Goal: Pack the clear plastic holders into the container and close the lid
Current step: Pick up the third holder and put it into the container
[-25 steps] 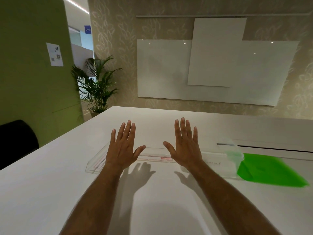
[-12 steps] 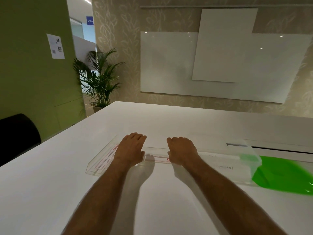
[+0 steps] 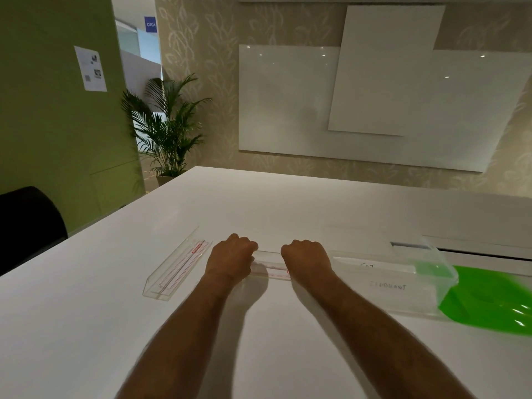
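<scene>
A clear plastic holder [image 3: 269, 264] with red lines lies across the white table [image 3: 86, 326] between my hands. My left hand [image 3: 233, 259] curls over its left end and my right hand [image 3: 306, 262] over its right part; both seem to grip it. A second clear holder [image 3: 175, 267] with a red label lies at an angle to the left, apart from my hands. The clear container [image 3: 403, 279], with handwriting on its side, stands open to the right. Its green lid [image 3: 489, 298] lies flat beside it at the far right.
A black chair back [image 3: 28, 226] stands at the table's left edge. A slot [image 3: 475, 250] runs across the table behind the container. A potted palm [image 3: 169, 131] and white wall boards [image 3: 374, 105] are beyond the far edge.
My hands went from spread open above the table to curled down over the middle holder. The view has shifted, showing the left holder lying separately at an angle.
</scene>
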`<action>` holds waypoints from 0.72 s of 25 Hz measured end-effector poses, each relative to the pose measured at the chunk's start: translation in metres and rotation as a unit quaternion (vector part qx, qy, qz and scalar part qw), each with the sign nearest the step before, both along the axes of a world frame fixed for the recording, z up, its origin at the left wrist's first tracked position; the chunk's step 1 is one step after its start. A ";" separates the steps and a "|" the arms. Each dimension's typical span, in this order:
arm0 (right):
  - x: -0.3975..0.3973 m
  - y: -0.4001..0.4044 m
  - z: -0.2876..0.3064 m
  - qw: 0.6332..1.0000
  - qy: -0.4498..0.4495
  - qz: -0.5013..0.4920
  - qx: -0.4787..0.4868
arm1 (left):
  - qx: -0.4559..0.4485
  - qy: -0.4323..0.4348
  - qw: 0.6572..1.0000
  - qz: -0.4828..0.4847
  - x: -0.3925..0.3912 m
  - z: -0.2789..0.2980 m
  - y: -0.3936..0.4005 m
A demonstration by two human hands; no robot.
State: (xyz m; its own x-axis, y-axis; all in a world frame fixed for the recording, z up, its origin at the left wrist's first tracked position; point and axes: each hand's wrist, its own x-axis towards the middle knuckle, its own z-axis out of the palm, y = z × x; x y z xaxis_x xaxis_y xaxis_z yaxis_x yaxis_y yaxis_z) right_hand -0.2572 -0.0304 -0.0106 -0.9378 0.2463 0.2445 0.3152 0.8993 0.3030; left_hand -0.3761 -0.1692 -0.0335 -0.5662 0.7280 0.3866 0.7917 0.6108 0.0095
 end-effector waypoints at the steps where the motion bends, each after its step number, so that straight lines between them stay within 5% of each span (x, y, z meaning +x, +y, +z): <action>1: 0.001 -0.001 0.000 1.000 0.002 0.004 0.004 | 0.011 0.008 1.000 -0.001 0.001 -0.001 -0.001; 18: 0.059 -0.030 0.017 0.946 0.207 0.202 0.146 | 0.140 0.160 0.973 -0.091 0.066 0.029 -0.034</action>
State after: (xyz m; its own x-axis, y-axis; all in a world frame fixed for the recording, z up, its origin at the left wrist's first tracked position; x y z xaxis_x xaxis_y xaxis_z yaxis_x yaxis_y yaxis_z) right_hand -0.1982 -0.0602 0.0068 -0.7494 -0.2469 0.6144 0.1090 0.8692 0.4822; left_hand -0.3098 -0.2035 -0.0049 -0.2554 0.6465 0.7189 0.8764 0.4687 -0.1102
